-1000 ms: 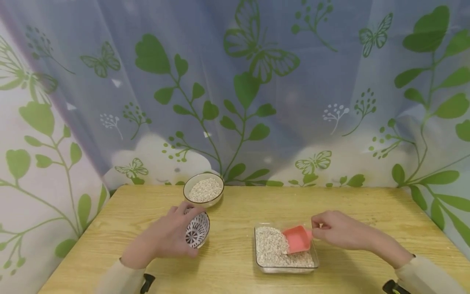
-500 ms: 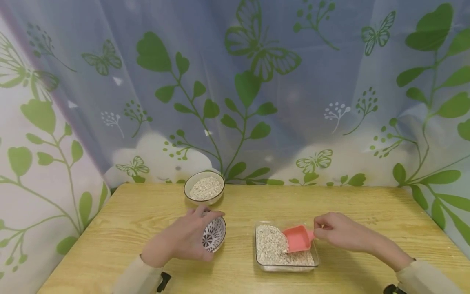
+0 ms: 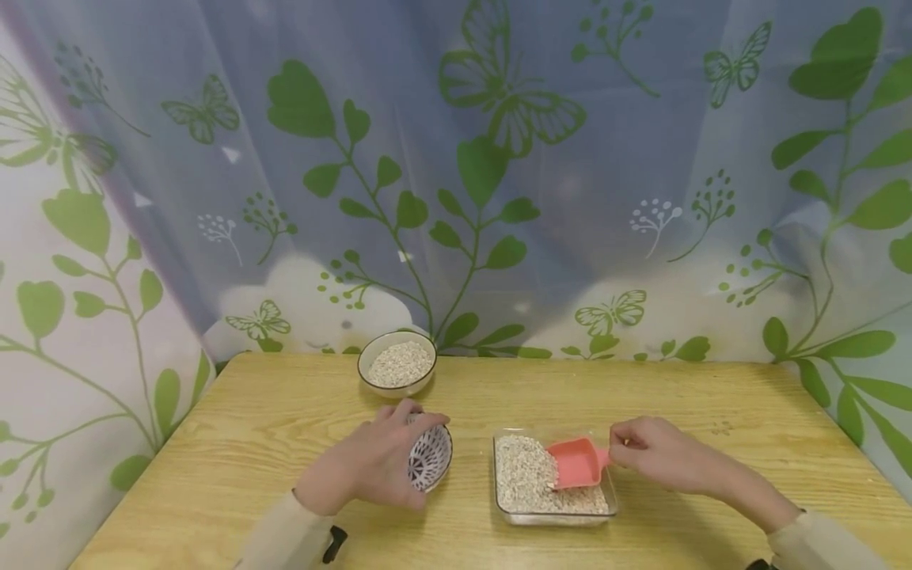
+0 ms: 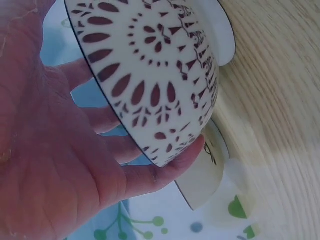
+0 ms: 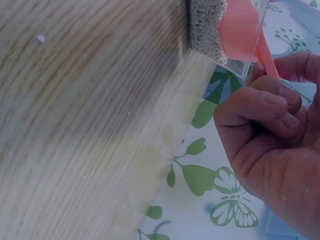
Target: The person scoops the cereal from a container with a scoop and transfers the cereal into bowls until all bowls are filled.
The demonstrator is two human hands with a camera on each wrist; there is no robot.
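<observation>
My left hand (image 3: 381, 463) grips a small patterned bowl (image 3: 431, 459) by its rim, tilted so its inside faces right in the head view. Dark petal marks cover the bowl's outer wall (image 4: 150, 55) in the left wrist view, where the fingers curl about the rim. My right hand (image 3: 651, 450) pinches the handle of a pink scoop (image 3: 575, 464). The scoop's bowl rests in the oats (image 3: 526, 479) inside a clear rectangular container (image 3: 556, 519). In the right wrist view the scoop's handle (image 5: 267, 59) runs up between thumb and fingers.
A dark-rimmed bowl (image 3: 366, 381) with oats in it stands at the back of the wooden table (image 3: 285, 412), behind my left hand. A curtain (image 3: 541, 237) with leaves and butterflies hangs along the table's far edge. A white crumb (image 5: 41, 38) lies on the tabletop.
My left hand has moved right with the small bowl, closer to the clear container. The right hand and scoop have stayed almost in place.
</observation>
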